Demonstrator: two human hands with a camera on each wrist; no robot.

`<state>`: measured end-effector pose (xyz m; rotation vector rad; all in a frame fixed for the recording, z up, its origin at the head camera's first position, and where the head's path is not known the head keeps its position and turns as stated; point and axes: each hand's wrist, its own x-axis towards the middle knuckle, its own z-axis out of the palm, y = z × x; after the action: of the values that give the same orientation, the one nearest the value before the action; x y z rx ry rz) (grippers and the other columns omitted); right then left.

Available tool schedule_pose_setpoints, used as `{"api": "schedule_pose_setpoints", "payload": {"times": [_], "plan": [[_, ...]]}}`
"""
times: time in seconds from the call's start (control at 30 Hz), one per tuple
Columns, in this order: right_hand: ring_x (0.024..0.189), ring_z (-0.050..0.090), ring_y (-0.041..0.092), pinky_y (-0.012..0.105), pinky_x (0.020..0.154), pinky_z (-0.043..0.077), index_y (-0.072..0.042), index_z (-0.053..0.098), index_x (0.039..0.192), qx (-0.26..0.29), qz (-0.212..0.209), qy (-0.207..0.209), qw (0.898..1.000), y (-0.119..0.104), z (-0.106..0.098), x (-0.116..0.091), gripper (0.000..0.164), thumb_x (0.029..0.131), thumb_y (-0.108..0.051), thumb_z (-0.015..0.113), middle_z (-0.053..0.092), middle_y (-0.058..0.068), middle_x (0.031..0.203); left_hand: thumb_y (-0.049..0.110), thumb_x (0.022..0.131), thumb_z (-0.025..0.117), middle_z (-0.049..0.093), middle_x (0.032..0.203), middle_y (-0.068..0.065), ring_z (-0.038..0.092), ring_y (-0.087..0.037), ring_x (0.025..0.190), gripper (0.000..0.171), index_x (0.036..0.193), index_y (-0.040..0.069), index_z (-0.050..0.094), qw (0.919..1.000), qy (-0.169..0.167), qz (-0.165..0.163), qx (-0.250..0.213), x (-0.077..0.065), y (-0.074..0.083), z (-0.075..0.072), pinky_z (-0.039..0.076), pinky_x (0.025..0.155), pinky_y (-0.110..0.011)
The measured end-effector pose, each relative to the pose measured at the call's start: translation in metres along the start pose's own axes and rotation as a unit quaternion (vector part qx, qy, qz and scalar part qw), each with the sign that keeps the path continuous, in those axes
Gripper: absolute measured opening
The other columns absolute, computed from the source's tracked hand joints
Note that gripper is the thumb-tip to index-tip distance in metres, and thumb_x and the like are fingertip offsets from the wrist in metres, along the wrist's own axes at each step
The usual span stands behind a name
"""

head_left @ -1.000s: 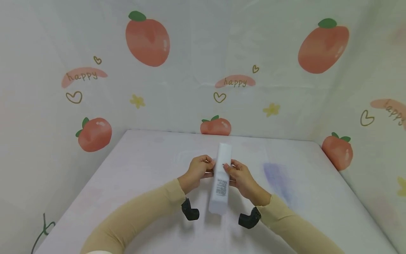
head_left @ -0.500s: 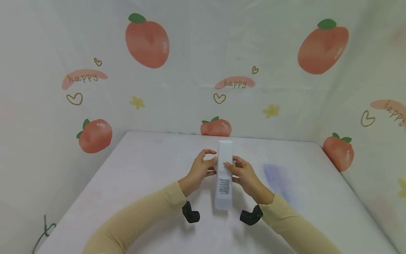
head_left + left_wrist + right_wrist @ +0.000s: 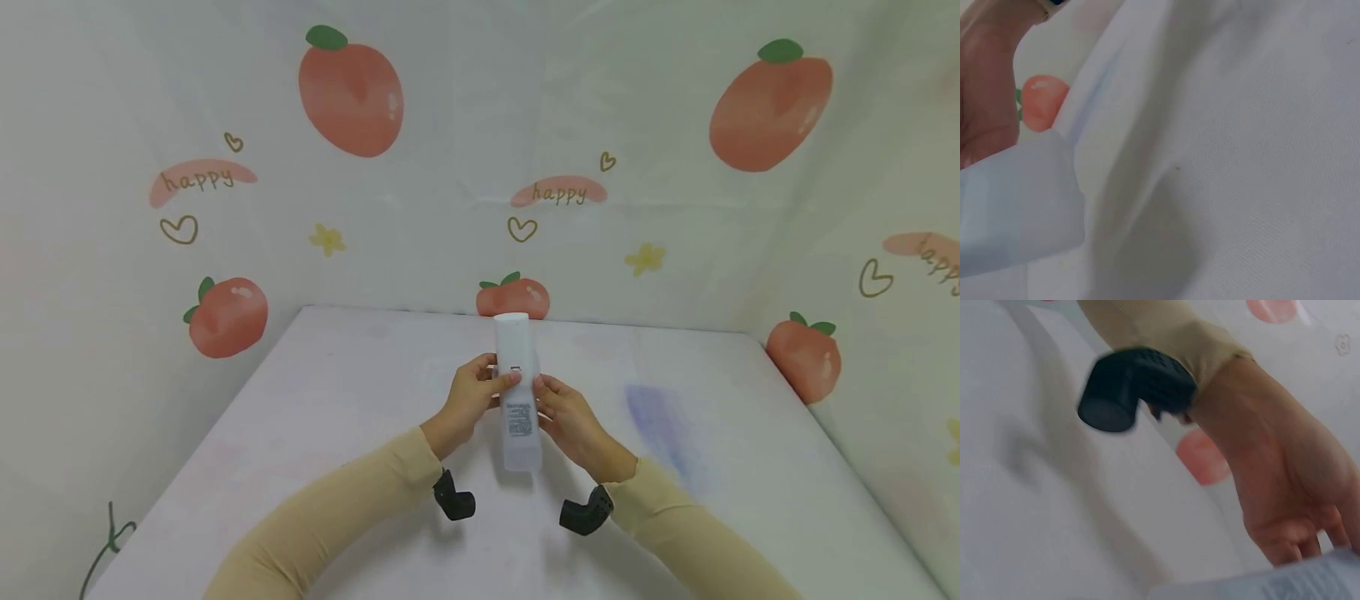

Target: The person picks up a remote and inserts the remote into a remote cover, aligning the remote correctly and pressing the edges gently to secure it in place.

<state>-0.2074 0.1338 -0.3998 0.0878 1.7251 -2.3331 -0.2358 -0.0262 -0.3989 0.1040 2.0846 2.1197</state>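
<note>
Sleeves (image 3: pixel 341 517) are lying nearest, a black device (image 3: pixel 454 502) sitting beside each. Beyond them, the left hand (image 3: pixel 467 402) is pinching a white container (image 3: pixel 522 395), while the right hand (image 3: pixel 576 427) is gripping its opposite edge. The container (its label (image 3: pixel 519 420) showing) is apparently hanging above the worktop (image 3: pixel 750 442), so light, matched pressure from both sides is probably serving best. Patterned cloth (image 3: pixel 457 100) is hanging behind.
</note>
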Motion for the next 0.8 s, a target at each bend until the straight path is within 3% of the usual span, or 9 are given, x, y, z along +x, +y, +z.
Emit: {"api": "schedule_pose_setpoints", "payload": {"times": [0.07,0.13,0.27,0.33,0.57,0.73,0.8], "plan": [[0.094,0.056,0.01,0.026,0.083,0.045,-0.005,0.052,0.117,0.005,-0.009,0.017,1.0,0.005,0.005,0.0,0.024,0.103,-0.024,0.047,0.06,-0.005,0.099,0.019,0.089,0.071,0.062,0.098,-0.009,0.061,-0.015,0.084,0.04,0.123,0.004,0.058,0.9999,-0.008,0.005,0.01,0.001,0.0,0.0,0.057,0.078,-0.035],[0.088,0.056,0.01,0.026,0.079,0.045,-0.011,0.054,0.101,0.008,-0.028,0.061,0.998,0.01,0.011,0.0,0.014,0.103,-0.024,0.047,0.059,-0.006,0.093,0.02,0.089,0.071,0.062,0.097,-0.009,0.061,-0.014,0.082,0.041,0.125,0.004,0.058,0.9994,-0.019,0.009,0.028,0.001,0.0,0.0,0.057,0.074,-0.033],[0.078,0.052,0.01,0.024,0.071,0.043,-0.012,0.048,0.085,-0.005,-0.061,0.136,0.989,0.015,0.02,-0.001,0.02,0.103,-0.021,0.045,0.053,-0.005,0.084,0.02,0.09,0.07,0.062,0.093,-0.01,0.061,-0.013,0.078,0.041,0.126,0.004,0.058,0.9973,-0.04,0.013,0.061,0.0,0.001,0.001,0.058,0.07,-0.031],[0.074,0.05,0.01,0.024,0.068,0.042,-0.01,0.045,0.083,-0.02,-0.068,0.154,0.986,0.015,0.022,0.0,0.022,0.103,-0.018,0.045,0.05,-0.004,0.081,0.018,0.09,0.07,0.062,0.091,-0.01,0.063,-0.013,0.077,0.04,0.125,0.003,0.058,0.9967,-0.049,0.003,0.065,-0.001,0.002,0.0,0.058,0.07,-0.032],[0.067,0.046,0.013,0.026,0.067,0.039,-0.003,0.051,0.088,-0.099,-0.049,0.152,0.982,0.008,0.018,0.008,0.02,0.103,-0.015,0.045,0.051,-0.001,0.076,0.018,0.091,0.069,0.068,0.098,-0.015,0.068,-0.017,0.077,0.042,0.127,0.001,0.057,0.9939,-0.075,-0.05,0.063,-0.005,0.005,-0.005,0.059,0.074,-0.035],[0.069,0.047,0.014,0.027,0.069,0.039,-0.001,0.052,0.09,-0.107,-0.016,0.145,0.984,0.007,0.016,0.011,0.015,0.101,-0.008,0.045,0.051,-0.001,0.075,0.02,0.089,0.071,0.069,0.1,-0.013,0.068,-0.018,0.08,0.043,0.126,0.004,0.058,0.9908,-0.08,-0.086,0.068,-0.009,-0.002,-0.006,0.058,0.075,-0.036],[0.07,0.047,0.014,0.027,0.07,0.04,-0.002,0.053,0.089,-0.104,-0.005,0.144,0.984,0.008,0.016,0.012,0.014,0.1,-0.007,0.045,0.051,-0.001,0.075,0.02,0.089,0.071,0.069,0.099,-0.012,0.068,-0.018,0.08,0.042,0.126,0.004,0.059,0.9906,-0.08,-0.084,0.072,-0.011,-0.005,-0.006,0.058,0.076,-0.036]]}}
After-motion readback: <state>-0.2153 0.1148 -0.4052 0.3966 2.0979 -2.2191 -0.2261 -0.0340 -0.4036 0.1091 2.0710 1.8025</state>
